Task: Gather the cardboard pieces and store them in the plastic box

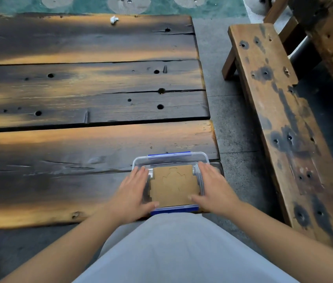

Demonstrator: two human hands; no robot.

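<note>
A clear plastic box with blue clips stands at the near right corner of the wooden table. Its transparent lid is on, and brown cardboard pieces with cut outlines lie stacked flat inside. My left hand lies flat on the lid's left side with straight fingers, the thumb near the front blue clip. My right hand presses on the lid's right side, fingers straight and pointing away from me.
A small crumpled white scrap lies at the table's far edge. A long wooden bench runs along the right, across a strip of grey floor. My light grey clothing fills the bottom centre.
</note>
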